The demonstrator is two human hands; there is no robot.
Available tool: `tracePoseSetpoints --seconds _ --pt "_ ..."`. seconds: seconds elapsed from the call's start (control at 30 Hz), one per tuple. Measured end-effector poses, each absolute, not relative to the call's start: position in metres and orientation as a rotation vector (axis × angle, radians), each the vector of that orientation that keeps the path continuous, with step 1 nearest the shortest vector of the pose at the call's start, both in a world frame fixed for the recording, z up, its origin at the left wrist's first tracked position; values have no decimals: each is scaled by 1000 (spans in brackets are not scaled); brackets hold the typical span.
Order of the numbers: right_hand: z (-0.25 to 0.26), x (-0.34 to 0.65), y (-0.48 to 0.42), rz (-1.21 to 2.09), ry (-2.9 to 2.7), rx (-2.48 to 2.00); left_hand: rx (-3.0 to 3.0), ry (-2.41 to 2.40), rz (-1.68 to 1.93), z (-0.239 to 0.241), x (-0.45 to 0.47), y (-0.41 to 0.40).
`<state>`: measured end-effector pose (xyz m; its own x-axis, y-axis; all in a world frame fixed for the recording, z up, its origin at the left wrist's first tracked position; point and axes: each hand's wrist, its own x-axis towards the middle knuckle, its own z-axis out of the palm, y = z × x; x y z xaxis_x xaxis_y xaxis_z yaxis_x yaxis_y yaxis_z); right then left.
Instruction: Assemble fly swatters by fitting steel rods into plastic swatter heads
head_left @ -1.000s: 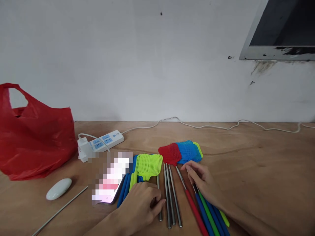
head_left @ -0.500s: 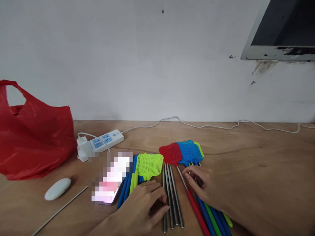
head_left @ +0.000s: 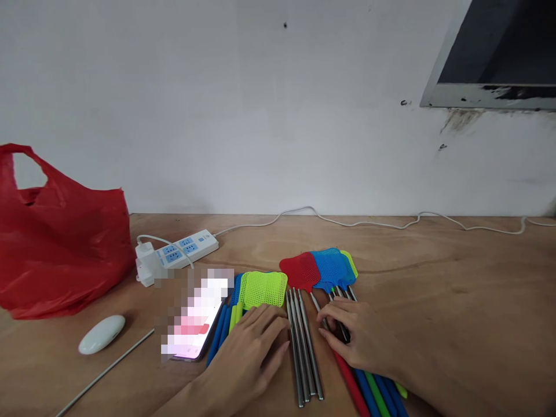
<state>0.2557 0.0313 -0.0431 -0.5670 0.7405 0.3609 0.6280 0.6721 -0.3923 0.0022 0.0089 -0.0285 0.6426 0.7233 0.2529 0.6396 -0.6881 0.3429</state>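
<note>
My left hand (head_left: 254, 344) rests open and palm down over fly swatters, its fingertips beside several bare metal rods (head_left: 306, 353) laid side by side. Beneath it lie a yellow mesh swatter head (head_left: 264, 288) and blue handles (head_left: 220, 327). My right hand (head_left: 356, 336) has thumb and index finger apart around the metal shaft of the red fly swatter; whether they touch it I cannot tell. The red swatter head (head_left: 302, 271) lies beside blue swatter heads (head_left: 333, 269). Red (head_left: 351, 385), blue and green handles (head_left: 377, 394) run under that hand.
A lit phone (head_left: 197, 324), partly pixelated, lies left of the swatters. Behind it are a white power strip (head_left: 191, 246) and its cable along the wall. A red plastic bag (head_left: 65, 243) and a white oval object (head_left: 102, 335) are at the left.
My right hand has shifted left and slightly down towards the red swatter's shaft. My left hand has moved slightly up and left, its thumb now off the metal rods, which lie closer together.
</note>
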Motion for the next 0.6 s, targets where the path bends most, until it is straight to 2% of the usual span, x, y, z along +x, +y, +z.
tracePoseSetpoints --seconds 0.3,0.6 --pt "-42 253 27 306 -2410 -1158 2863 1433 462 -53 -7 18" --pt "-51 251 26 282 -2244 -1204 2848 1515 474 -51 -7 22"
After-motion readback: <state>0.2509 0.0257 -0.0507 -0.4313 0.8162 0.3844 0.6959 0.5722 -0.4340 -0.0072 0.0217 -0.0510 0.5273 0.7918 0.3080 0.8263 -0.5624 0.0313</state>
